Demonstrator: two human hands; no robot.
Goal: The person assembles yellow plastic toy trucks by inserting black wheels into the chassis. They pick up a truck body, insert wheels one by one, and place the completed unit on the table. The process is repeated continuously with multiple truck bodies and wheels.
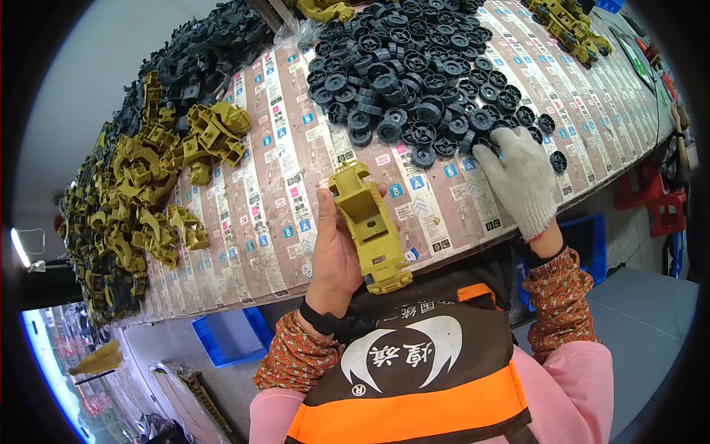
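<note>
Printed paper in muted pink and white stripes, dotted with small blue squares, covers a long worktable [255, 229] on a workshop floor, where a person in a brown apron [473, 355] with an orange band sits or stands at the near edge. Gripped in the bare left hand [333, 259] is a mustard-yellow toy vehicle body [379, 248], held at the middle of that near edge, its hollow side turned up, thumb along its left flank and fingertips showing at its right. Covered by a pale knitted glove, the right hand [518, 177] reaches down at the near right border of a broad pile of dark toy wheels [414, 70], fingers bent; whether it has grasped a wheel cannot be told. One loose wheel [558, 161] lies just beside the glove, toward the near edge. The pile spreads from the far edge to the middle of the worktable. Yellow plastic parts [144, 170] are heaped at the left end, with dark plastic parts [196, 63] massed toward the far left corner. More yellow pieces [569, 33] sit near the far right corner. Below the near edge, at left, is a blue tray [233, 337]; red stools [665, 207] stand beyond the right end.
</note>
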